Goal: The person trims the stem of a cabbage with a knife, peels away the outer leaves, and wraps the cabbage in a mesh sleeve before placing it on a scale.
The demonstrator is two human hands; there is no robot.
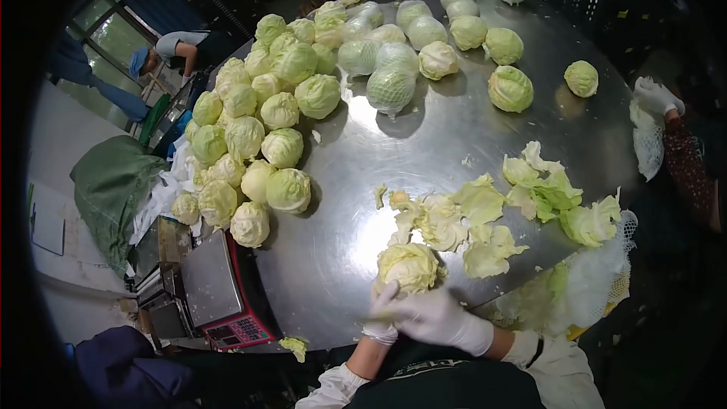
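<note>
A pale green cabbage (407,266) rests at the near side of the metal table (333,257). My left hand (381,314), in a white glove, is at its lower left with its fingers against it. Just below the cabbage, my right hand (443,320), also gloved in white, crosses in front of my left hand; its fingers are smeared by motion, and whether they hold anything cannot be made out. Loose cabbage leaves (491,250) lie behind and to the right of the cabbage.
Many cabbages (244,138) are heaped at the left, with net-wrapped ones (391,87) at the far middle. A red scale (219,280) stands at the near left. White netting (598,273) lies at the right edge. Gloved co-workers' hands (657,97) show at the right and far edges.
</note>
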